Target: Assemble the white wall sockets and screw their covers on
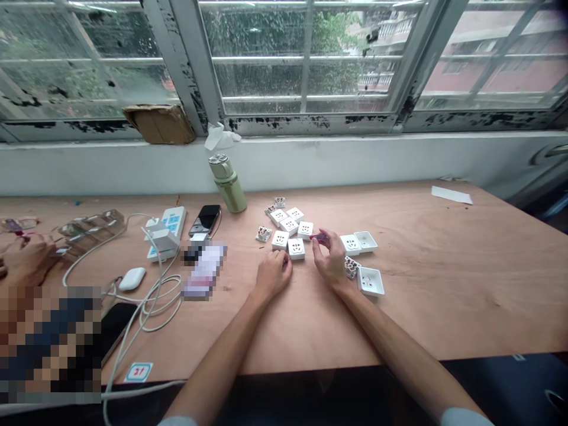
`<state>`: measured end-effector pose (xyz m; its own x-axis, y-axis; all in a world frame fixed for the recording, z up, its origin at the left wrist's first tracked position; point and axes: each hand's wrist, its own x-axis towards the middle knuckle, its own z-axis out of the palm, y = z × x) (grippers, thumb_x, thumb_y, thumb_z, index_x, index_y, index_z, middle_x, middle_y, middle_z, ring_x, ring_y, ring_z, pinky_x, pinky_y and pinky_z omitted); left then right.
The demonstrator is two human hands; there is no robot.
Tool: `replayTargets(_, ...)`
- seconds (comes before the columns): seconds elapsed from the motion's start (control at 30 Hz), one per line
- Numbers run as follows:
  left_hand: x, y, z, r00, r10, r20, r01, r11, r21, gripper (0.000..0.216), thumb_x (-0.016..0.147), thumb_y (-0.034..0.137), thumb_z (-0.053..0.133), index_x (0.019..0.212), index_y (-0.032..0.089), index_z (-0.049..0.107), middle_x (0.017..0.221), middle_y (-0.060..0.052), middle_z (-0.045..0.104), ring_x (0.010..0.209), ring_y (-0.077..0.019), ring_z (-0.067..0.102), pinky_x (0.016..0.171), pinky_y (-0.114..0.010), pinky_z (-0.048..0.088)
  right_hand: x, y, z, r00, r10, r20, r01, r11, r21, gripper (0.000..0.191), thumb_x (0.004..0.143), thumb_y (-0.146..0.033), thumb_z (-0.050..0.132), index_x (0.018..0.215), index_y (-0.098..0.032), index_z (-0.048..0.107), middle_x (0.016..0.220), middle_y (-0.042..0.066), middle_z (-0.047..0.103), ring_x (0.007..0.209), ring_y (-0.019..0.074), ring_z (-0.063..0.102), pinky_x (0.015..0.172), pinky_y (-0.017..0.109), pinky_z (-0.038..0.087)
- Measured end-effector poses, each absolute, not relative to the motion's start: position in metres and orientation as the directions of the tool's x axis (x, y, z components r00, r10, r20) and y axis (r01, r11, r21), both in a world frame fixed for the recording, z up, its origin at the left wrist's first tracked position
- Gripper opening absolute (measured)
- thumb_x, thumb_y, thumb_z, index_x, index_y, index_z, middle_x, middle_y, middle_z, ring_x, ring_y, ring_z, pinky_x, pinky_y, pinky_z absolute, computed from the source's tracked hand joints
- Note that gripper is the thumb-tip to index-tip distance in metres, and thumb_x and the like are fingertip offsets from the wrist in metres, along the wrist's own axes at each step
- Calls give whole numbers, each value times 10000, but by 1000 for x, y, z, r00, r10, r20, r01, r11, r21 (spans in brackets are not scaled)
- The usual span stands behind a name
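Observation:
My left hand [273,273] rests on the wooden table [444,284] with its fingers curled, its fingertips touching a white socket module [296,248]. My right hand [329,259] is closed on a small red-handled screwdriver [318,237] that points left toward the sockets. Several white socket modules [289,225] lie in a cluster just beyond both hands. Two empty white socket shells [371,280] and another socket face [350,244] lie to the right of my right hand.
A green flask [228,184] stands behind the sockets. To the left lie a power strip [167,231] with chargers and white cables [153,296], two phones [205,219], and a white mouse [132,278]. Another person's hand [24,260] works at the far left.

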<state>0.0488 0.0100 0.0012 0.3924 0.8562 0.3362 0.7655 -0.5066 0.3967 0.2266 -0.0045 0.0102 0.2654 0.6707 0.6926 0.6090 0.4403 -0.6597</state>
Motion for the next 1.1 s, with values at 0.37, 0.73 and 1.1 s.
replayTargets(0.37, 49, 9, 2, 393, 861, 323, 771, -500, 394, 104, 882, 233, 492, 809, 199, 557, 808, -47, 608, 808, -191, 557, 703, -295, 408, 221, -8, 6, 367, 647, 668, 491, 476, -730, 399, 932, -288, 527, 1312, -185, 460, 1074, 98, 620, 899, 190, 665, 814, 397, 599)
replayTargets(0.73, 48, 10, 1, 396, 857, 331, 768, -506, 393, 94, 878, 227, 501, 811, 199, 561, 813, -47, 611, 811, -192, 558, 706, -295, 410, 223, -9, 4, 330, 652, 682, 541, 462, -703, 424, 936, -258, 505, 1350, -182, 448, 1085, 105, 619, 933, 196, 647, 827, 396, 583)
replayTargets(1.1, 48, 10, 0, 394, 856, 334, 768, -506, 392, 116, 888, 243, 492, 801, 200, 556, 813, -51, 608, 808, -195, 560, 692, -301, 408, 222, -12, 19, 182, 615, 767, 676, 488, -552, 485, 955, -230, 455, 1435, -226, 389, 1092, 115, 608, 941, 216, 630, 813, 410, 573)
